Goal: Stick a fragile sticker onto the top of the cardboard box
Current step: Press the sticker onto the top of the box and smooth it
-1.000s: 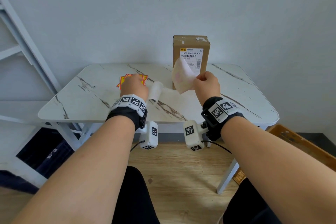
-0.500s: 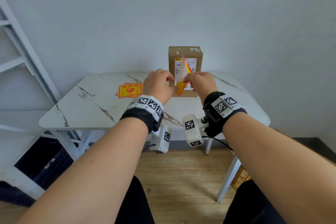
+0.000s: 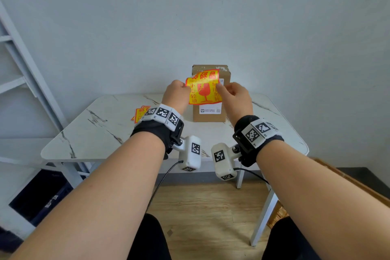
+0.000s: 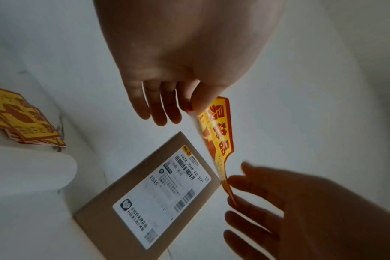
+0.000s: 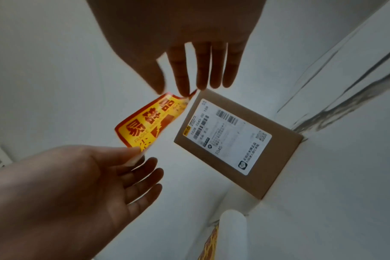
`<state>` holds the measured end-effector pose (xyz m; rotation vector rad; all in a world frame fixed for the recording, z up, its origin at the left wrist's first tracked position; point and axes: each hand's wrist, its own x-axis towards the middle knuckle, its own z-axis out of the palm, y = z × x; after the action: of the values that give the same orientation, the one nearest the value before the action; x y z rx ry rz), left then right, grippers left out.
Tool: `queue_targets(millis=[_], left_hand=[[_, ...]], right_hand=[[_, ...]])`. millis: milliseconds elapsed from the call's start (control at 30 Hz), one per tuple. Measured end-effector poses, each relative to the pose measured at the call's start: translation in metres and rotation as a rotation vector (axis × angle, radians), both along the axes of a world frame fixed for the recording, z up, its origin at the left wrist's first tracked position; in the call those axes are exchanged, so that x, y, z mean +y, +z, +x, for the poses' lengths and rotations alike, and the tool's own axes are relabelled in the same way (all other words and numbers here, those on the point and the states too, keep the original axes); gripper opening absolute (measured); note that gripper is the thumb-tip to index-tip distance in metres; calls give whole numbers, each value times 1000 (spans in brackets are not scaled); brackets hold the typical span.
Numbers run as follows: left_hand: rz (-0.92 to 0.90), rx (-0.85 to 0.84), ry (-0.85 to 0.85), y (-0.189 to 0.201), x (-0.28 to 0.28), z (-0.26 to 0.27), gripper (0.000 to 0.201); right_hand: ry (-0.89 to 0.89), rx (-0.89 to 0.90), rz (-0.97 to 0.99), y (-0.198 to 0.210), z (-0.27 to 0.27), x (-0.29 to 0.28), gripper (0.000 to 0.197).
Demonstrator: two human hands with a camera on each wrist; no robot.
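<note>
Fingertips of my left hand [image 3: 176, 93] and right hand [image 3: 233, 95] pinch opposite edges of the yellow-and-red fragile sticker [image 3: 203, 88], other fingers loosely spread. I hold it stretched in the air so the adhesive cannot fold onto itself. It hangs before the upright brown cardboard box [image 3: 223, 117], clear of its top, on the white marble-patterned table [image 3: 101, 133].

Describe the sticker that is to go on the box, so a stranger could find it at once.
On the marble table a cardboard box stands near the wall. In front of it, the left hand and right hand hold the fragile sticker in the air. Unlike the sticker pile lying on the table, it is lifted.
</note>
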<state>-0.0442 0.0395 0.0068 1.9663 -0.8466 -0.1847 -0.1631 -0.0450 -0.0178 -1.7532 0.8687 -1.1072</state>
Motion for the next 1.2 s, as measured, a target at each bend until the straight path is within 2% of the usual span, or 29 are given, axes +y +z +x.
queue_targets(millis=[33,100,267,333,433,500,600,667,833,1200], left_hand=[[-19,29,-13,3,-2,3,28],[-54,78,-26,8,-6,8,36],[-83,157,-78,19,-17,13,34],[-97,143,-79,22,-23,16,27],[-131,98,-44,29,-31,18,3],[-151,69,-28,35,-37,19,11],[-173,85,-7,43,-49,25,43],[-176,107,28,47,-57,29,55],[-191,112,119,48,-77,38,55],[-77,64,89,30,-98,53,49]], right_hand=[[-41,13,-26,1,0,-4,19],[-49,19,-43,3,-2,-11,24],[-3,-33,-64,13,2,-21,31],[-11,-44,-63,18,7,-27,32],[-18,-59,-72,27,12,-35,36],[-22,-60,-96,31,15,-42,39],[-38,-30,-109,38,20,-53,39],[-45,-5,-113,41,23,-61,32],[-76,30,-116,48,34,-75,30],[-95,254,-159,40,48,-90,32]])
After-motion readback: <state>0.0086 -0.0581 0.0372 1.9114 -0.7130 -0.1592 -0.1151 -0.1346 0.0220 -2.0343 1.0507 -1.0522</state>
